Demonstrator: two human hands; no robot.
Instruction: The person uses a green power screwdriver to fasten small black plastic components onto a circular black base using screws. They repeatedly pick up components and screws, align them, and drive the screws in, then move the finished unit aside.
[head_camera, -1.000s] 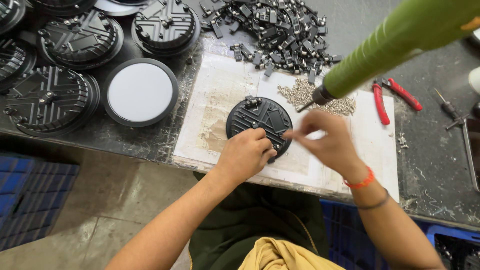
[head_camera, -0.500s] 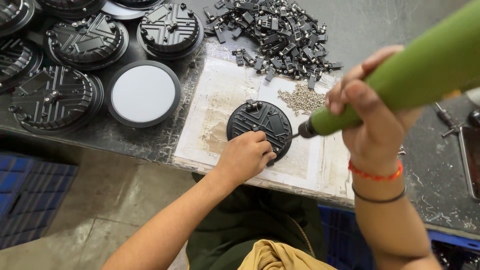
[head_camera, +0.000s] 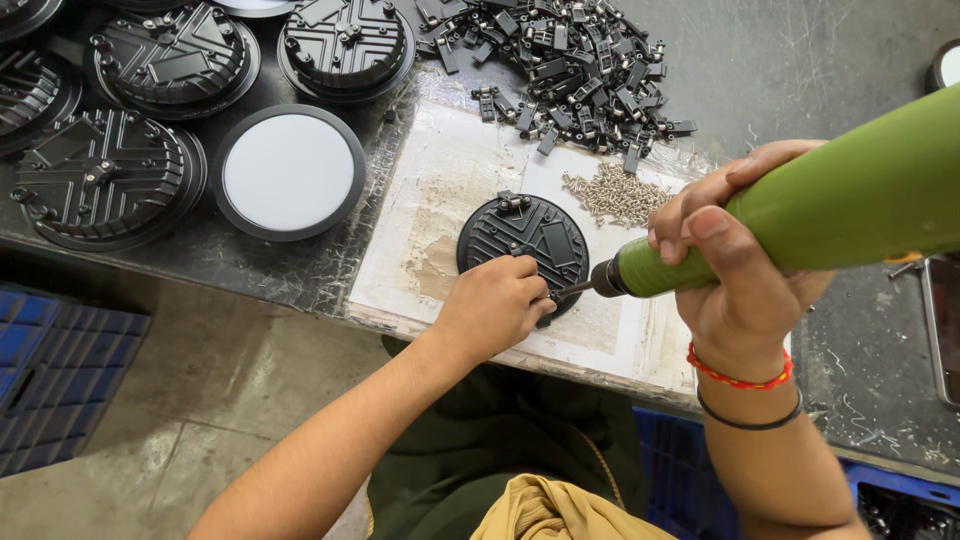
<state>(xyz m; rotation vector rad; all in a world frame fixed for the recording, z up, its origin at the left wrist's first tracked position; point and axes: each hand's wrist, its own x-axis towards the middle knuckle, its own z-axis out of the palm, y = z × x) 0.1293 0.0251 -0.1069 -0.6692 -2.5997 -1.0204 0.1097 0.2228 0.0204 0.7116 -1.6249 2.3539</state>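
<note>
A round black ribbed light housing (head_camera: 520, 240) lies back-up on a worn white sheet (head_camera: 440, 200) at the table's front edge. My left hand (head_camera: 493, 305) rests on its near rim, fingers pinched at the edge. My right hand (head_camera: 735, 260) grips a green electric screwdriver (head_camera: 840, 205), held slanted, and its bit tip (head_camera: 562, 292) meets the housing's near right edge beside my left fingers. A small heap of silver screws (head_camera: 615, 195) lies just right of the housing.
A pile of small black clips (head_camera: 570, 60) lies at the back. Several black round housings (head_camera: 105, 175) and one with its white face up (head_camera: 288, 172) sit at the left. Blue crates (head_camera: 55, 370) stand on the floor below.
My right hand left the housing, took hold of the green screwdriver and brought its tip down to the housing's near edge. My left hand stayed on the rim.
</note>
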